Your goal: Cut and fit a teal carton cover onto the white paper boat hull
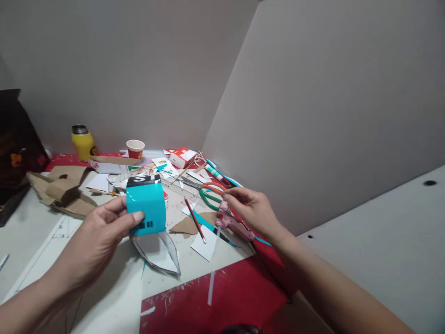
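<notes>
My left hand (pixel 100 232) pinches a folded turquoise card piece (pixel 148 206) between thumb and fingers. It has a black strip with white letters on top and dark printed characters near its lower edge. Just below it on the table lies a pointed, boat-shaped paper piece (pixel 160 253) with raised sides. My right hand (pixel 252 211) has its thumb and fingers closed together at the scissors' (pixel 211 204) orange and green handles and the top of a pink glue gun (pixel 234 225). What its fingertips grip, if anything, is hidden. A translucent glue stick (pixel 212 283) extends from the glue gun.
A red pencil (pixel 195 220), brown cardboard scraps (pixel 187 225) and white paper (pixel 204 243) lie mid-table. Behind stand a yellow bottle (pixel 82 143), a paper cup (pixel 135 149) and a red-white box (pixel 182 157). Torn brown cardboard (pixel 66 190) lies left. Grey panels (pixel 295 93) enclose the table.
</notes>
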`<control>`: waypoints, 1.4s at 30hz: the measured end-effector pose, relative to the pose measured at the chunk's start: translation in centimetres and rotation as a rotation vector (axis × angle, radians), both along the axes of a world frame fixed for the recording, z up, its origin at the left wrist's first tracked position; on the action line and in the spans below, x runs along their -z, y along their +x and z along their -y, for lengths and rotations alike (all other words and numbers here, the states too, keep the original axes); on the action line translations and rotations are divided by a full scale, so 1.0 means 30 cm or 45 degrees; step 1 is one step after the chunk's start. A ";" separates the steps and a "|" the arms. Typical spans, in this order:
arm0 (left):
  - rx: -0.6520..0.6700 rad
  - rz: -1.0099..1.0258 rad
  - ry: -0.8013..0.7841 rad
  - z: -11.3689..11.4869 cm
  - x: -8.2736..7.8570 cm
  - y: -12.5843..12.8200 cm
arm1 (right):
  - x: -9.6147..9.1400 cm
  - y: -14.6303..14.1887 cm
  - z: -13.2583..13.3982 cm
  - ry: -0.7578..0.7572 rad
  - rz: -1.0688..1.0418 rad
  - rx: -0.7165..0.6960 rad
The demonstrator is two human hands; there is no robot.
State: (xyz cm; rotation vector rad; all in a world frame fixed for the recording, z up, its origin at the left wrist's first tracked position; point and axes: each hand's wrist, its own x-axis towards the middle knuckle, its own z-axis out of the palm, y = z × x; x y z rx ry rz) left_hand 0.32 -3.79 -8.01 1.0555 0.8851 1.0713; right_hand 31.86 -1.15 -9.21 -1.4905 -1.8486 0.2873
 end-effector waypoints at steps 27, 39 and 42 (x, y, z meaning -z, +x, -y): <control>-0.026 -0.060 -0.011 -0.007 0.018 0.004 | 0.094 -0.068 0.029 -0.491 0.573 -0.402; 0.002 -0.063 -0.040 -0.002 0.020 0.011 | -0.079 -0.057 0.036 -0.075 -0.364 -0.396; 0.015 -0.089 -0.057 0.003 0.013 0.016 | -0.111 -0.117 0.088 -0.142 -0.507 -0.571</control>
